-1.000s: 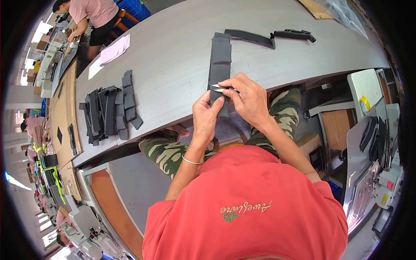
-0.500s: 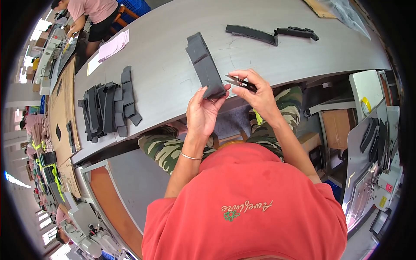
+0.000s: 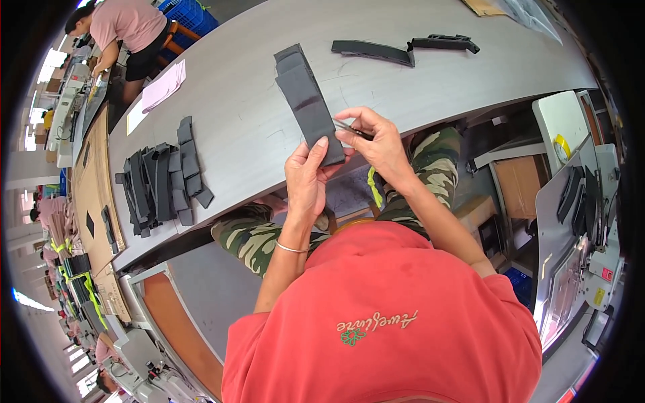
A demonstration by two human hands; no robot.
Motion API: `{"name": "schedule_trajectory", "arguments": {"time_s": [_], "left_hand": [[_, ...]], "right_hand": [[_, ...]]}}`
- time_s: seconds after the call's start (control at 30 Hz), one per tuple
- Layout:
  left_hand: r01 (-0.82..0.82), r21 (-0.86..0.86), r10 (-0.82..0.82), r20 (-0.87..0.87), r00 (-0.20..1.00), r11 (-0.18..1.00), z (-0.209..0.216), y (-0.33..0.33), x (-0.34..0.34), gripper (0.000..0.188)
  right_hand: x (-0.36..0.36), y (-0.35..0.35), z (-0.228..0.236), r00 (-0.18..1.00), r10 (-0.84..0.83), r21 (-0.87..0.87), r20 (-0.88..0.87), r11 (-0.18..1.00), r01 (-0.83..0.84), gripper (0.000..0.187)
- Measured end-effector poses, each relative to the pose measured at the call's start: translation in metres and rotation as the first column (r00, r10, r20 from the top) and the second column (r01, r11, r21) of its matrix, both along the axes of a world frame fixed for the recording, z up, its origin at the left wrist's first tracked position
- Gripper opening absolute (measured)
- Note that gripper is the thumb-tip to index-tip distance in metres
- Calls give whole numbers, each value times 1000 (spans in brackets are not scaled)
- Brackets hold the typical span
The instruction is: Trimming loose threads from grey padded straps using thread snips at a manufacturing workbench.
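My left hand (image 3: pixel 306 178) pinches the near end of a long black fabric strip (image 3: pixel 304 97), thumb on top. The strip slants away over the grey table (image 3: pixel 235 114), its far part made of overlapping layered pieces. In my right hand (image 3: pixel 381 146) is a pair of black thread snips (image 3: pixel 356 131), blades pointing left against the strip's right edge. The fingers of that hand partly cover the snips, so whether the blades are closed cannot be made out.
A heap of black fabric strips (image 3: pixel 158 178) lies at the table's left. Farther back are linked black strips (image 3: pixel 373 52) and pink sheets (image 3: pixel 163 86). Another person (image 3: pixel 131 33) works at the far left. A cardboard box (image 3: pixel 519 188) stands below at the right.
The snips have come left to the strip's edge and turned. My left thumb now lies flat on the strip, whose near end has straightened out. The whole view has shifted slightly.
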State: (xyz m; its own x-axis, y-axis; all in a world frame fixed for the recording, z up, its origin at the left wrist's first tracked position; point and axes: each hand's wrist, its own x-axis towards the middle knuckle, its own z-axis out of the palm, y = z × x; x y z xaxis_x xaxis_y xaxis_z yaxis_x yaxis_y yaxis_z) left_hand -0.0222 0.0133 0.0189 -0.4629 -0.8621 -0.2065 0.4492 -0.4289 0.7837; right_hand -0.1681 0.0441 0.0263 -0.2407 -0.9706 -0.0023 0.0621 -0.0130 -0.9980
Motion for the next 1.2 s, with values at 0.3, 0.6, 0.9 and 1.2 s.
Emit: {"name": "schedule_trajectory", "arguments": {"time_s": [0.3,0.6,0.9,1.2], "left_hand": [[-116,1,116,33,993,993,3,-3,3,16],[-84,57,87,-62,994,995,-6,-5,3,15],[-99,54,101,-35,994,994,5,-2,-1,11],[-220,-154,241,130,962,963,-11,-8,2,7]], "right_hand": [[-26,21,3,953,31,-40,-303,998,-46,22],[-15,22,-3,945,27,-193,-325,977,-94,18],[-17,23,7,926,-64,-174,-373,985,-2,15],[-17,23,19,621,-166,-301,-766,946,-119,19]]}}
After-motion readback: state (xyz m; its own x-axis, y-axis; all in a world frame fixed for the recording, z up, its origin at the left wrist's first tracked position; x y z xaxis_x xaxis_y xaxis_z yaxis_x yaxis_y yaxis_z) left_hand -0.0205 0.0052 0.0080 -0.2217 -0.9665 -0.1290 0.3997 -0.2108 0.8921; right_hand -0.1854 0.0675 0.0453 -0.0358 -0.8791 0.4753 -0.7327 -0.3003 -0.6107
